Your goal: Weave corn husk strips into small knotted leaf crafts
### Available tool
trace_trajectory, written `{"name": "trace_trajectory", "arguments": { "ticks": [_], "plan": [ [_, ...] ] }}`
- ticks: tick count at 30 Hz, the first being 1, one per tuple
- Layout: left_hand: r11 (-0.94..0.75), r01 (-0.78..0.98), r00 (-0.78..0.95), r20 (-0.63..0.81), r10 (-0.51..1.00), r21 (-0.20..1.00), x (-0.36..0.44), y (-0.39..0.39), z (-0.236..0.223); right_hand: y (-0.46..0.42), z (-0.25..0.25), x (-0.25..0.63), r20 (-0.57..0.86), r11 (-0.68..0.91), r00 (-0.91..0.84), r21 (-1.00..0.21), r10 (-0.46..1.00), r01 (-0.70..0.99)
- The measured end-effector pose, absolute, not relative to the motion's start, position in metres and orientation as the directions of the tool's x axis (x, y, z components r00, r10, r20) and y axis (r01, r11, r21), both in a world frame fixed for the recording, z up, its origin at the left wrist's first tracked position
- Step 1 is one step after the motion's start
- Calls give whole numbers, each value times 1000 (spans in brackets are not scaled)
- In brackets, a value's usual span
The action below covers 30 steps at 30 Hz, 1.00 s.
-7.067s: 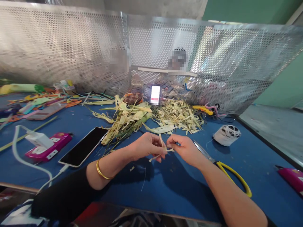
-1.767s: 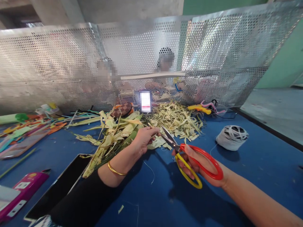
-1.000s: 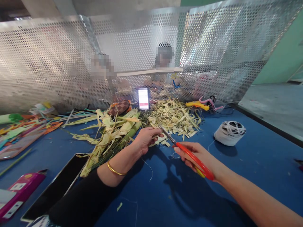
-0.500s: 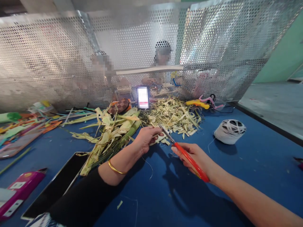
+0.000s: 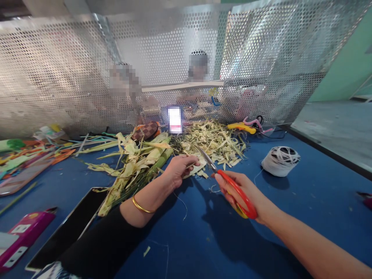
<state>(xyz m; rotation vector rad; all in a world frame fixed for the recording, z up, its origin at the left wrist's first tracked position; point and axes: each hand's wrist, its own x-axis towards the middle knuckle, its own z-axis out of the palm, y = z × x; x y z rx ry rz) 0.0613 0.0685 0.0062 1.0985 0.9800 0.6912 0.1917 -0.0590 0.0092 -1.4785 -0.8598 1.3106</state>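
My right hand [image 5: 236, 190] is closed round the handles of red-handled scissors [image 5: 236, 190], their blades pointing up and left. The blade tips are close to the fingertips of my left hand [image 5: 181, 168]. That hand is pinched shut, and what it holds, if anything, is too small to make out. Below its wrist a loose white thread [image 5: 184, 207] curls on the blue table. Just beyond my hands lies a heap of pale shredded husk pieces [image 5: 216, 143]. Left of my left hand are long green and straw-coloured corn husks [image 5: 145, 166].
A ball of white thread [image 5: 280, 162] stands at the right. A yellow tool [image 5: 241, 128] lies behind the heap, near a lit phone [image 5: 174, 120]. A dark tablet [image 5: 68, 224] and a magenta device [image 5: 26, 236] lie at left. Perforated metal sheeting [image 5: 162, 42] closes off the back; two people are beyond it.
The scissors have turned and drawn slightly away from my left fingertips, so the yellow inner handle shows more. My left hand has barely moved.
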Motion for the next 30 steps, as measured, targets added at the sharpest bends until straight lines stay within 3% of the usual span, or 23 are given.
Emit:
{"name": "trace_trajectory", "arguments": {
  "ticks": [7,13,30],
  "plan": [
    [342,-175,384,-256,887,923,56,80,12,-68,14,217,-139,-148,-50,-932,989,-331],
    [355,-231,375,-254,892,906,55,76,17,-70,10,218,-179,-255,-209,-868,961,-427],
    [410,-251,437,-275,856,877,55,77,19,-68,7,216,-213,-291,-217,-848,953,-444]
  ]
}}
